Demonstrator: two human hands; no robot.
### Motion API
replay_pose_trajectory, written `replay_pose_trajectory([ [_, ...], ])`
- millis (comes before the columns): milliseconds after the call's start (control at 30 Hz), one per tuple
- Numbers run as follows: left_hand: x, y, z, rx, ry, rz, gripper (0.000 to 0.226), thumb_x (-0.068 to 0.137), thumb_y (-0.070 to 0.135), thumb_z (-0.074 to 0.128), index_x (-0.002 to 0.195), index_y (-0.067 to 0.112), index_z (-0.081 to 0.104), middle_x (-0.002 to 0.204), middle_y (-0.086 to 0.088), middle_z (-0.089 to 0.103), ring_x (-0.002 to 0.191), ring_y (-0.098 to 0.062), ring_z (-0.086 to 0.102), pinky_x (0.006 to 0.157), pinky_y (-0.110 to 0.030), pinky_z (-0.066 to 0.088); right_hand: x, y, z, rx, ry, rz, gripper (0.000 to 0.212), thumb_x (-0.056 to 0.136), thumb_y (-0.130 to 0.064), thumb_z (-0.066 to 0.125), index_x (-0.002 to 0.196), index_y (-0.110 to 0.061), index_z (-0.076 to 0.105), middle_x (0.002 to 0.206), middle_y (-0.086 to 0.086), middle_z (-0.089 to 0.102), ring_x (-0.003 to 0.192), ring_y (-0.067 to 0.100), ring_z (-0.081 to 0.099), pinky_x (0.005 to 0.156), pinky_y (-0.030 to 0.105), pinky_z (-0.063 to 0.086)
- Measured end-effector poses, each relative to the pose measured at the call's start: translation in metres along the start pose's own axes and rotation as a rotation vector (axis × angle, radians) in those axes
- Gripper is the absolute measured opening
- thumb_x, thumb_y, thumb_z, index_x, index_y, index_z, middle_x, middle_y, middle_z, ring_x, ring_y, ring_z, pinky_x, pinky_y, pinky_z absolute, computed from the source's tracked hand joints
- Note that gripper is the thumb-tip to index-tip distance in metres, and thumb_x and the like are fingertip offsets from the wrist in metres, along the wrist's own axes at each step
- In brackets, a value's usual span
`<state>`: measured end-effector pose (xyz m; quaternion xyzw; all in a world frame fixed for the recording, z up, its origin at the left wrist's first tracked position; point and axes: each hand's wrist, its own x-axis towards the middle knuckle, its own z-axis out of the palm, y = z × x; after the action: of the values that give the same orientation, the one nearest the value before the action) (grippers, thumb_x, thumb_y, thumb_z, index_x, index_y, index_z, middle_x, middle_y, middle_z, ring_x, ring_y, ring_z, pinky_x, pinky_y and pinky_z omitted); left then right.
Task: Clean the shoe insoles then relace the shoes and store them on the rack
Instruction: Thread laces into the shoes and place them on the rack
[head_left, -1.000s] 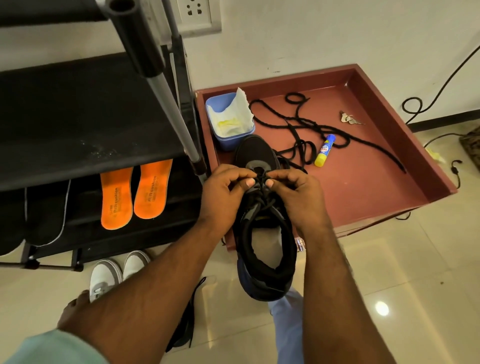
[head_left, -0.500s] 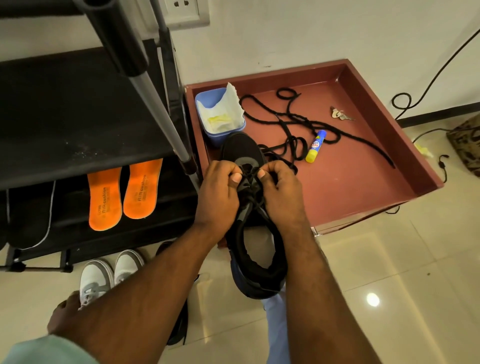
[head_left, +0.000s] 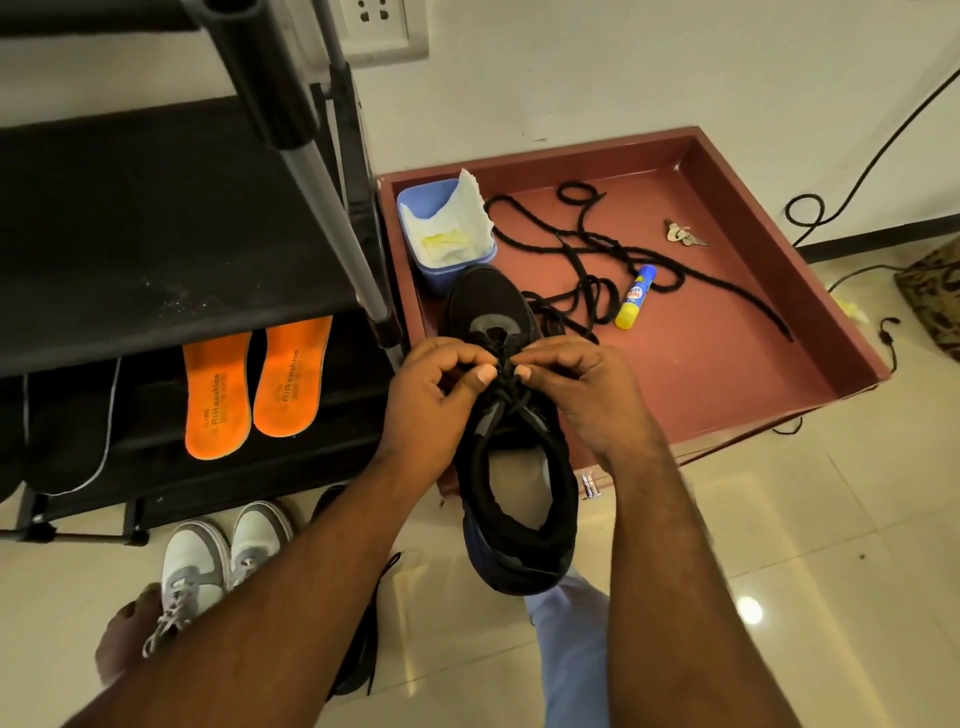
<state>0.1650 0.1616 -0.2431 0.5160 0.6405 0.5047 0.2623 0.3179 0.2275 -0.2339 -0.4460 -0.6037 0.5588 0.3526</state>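
black shoe (head_left: 498, 322): matt cloth | floor (head_left: 779, 545): glossy tile | blue tub (head_left: 441, 270): smooth plastic

Arms: we see both forearms bare from wrist to the frame's lower edge, no sleeve, watch or band on them.
Left hand (head_left: 431, 400): bare, no ring we can make out; thumbnail short and pale.
Right hand (head_left: 582, 389): bare too, thumbnail short and pale.
Trousers (head_left: 571, 660): light blue cloth, showing between the two forearms.
Foot (head_left: 124, 639): bare, left of the left forearm; toes partly out of view.
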Motion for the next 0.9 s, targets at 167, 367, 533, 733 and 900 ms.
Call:
replay_pose_trajectory([
  [167,0.003,0.002,-0.005,-0.006,-0.058,-0.006,0.022,0.087,-0.004,0.067,0.095,0.016,0.069,0.099,0.006,0.058,0.093,0.008,0.057,0.084,-0.007,0.043,0.003,0.002,0.002,-0.073,-0.004,-0.021,0.016,0.078,-0.001,0.072,0.089,-0.013,0.075,0.100,0.007,0.066,0.096,0.014,0.065,0.089,0.028,0.052],
  [367,0.002,0.000,0.000,0.018,0.009,-0.042,0.020,0.087,0.000,0.068,0.093,0.020,0.068,0.097,0.006,0.061,0.092,0.000,0.059,0.082,-0.008,0.045,0.003,0.000,0.008,-0.253,-0.019,-0.025,0.022,0.091,-0.012,0.061,0.079,-0.030,0.061,0.096,-0.004,0.055,0.085,-0.004,0.052,0.076,0.008,0.042],
  [533,0.006,0.005,0.005,0.023,0.009,-0.045,0.022,0.088,0.003,0.069,0.090,0.025,0.068,0.099,0.002,0.062,0.093,0.003,0.057,0.082,-0.007,0.042,-0.001,0.003,0.004,-0.042,-0.017,0.099,0.015,0.098,-0.025,0.050,0.086,-0.028,0.058,0.088,0.000,0.061,0.082,0.014,0.056,0.081,0.046,0.051],
  [733,0.013,0.013,0.013,0.117,-0.052,-0.084,0.019,0.090,0.009,0.067,0.086,0.027,0.063,0.094,0.009,0.053,0.089,-0.004,0.055,0.079,-0.008,0.041,-0.003,-0.005,-0.002,0.081,0.014,0.122,0.014,0.094,-0.012,0.057,0.091,-0.020,0.068,0.093,0.005,0.070,0.089,0.020,0.067,0.082,0.038,0.056],
  [900,0.019,0.009,0.008,0.286,-0.193,-0.027,0.021,0.097,0.008,0.057,0.087,0.026,0.054,0.089,0.013,0.045,0.082,-0.005,0.048,0.075,-0.015,0.040,-0.002,-0.006,-0.001,0.016,0.020,0.080,0.018,0.085,0.000,0.065,0.096,-0.013,0.072,0.098,0.001,0.071,0.093,0.010,0.067,0.085,0.025,0.054],
])
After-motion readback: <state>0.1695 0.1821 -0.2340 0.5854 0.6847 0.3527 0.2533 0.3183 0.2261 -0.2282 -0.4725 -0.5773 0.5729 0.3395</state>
